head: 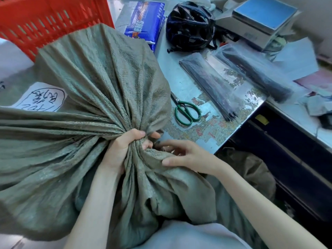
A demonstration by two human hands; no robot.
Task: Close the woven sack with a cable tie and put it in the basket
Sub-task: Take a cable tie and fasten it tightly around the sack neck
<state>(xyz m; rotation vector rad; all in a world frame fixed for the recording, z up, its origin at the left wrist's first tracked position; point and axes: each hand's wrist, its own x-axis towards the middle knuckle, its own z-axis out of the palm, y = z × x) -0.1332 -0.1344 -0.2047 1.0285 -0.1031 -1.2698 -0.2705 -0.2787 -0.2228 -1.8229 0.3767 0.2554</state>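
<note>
Your left hand (pixel 124 150) is clamped tight round the gathered neck of the woven sack (pixel 86 97), fabric bunched into a twist between thumb & fingers. Right hand (pixel 188 156) sits just beside it, fingers loosely spread over the loose mouth folds, thumb pressing the cloth, not gripping anything solid; can't tell if there's a tie in it. Sack's big, grey-green, lying across the metal table (pixel 188 83) & spilling toward your lap. Red basket (pixel 45 20) stands behind the sack, top left, touching its far end. Cable ties (pixel 210 85) in clear bags lie to the right on the table, a 2nd bag (pixel 255 71) beyond. Green-handled scissors (pixel 186 110) rest between sack & ties. Black helmet (pixel 190 26) & a scale (pixel 264 20) further back.
</note>
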